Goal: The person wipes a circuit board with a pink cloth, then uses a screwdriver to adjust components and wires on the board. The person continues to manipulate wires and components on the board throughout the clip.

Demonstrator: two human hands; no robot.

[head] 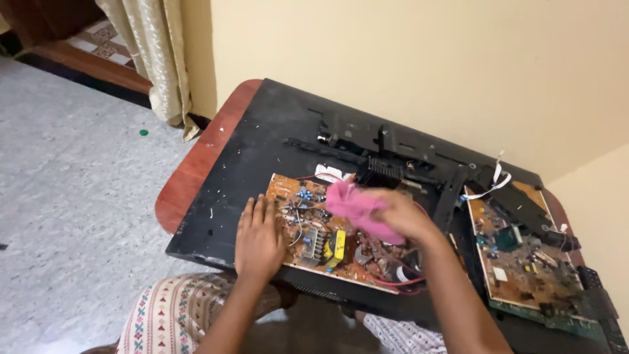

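Observation:
A brown circuit board [308, 226] with a yellow transformer, a finned heat sink and red wires lies on the black back panel [262, 144] of a flat screen. My left hand [259, 239] rests flat on the board's left end, fingers together. My right hand [403, 213], blurred, grips a pink cloth [357, 206] and presses it on the middle of the board.
A second, dusty circuit board [527, 262] lies at the right of the panel, with a white ribbon cable [495, 180] above it. The panel sits on a reddish wooden table [196, 164] against a yellow wall. A curtain [154, 52] hangs at the back left over grey floor.

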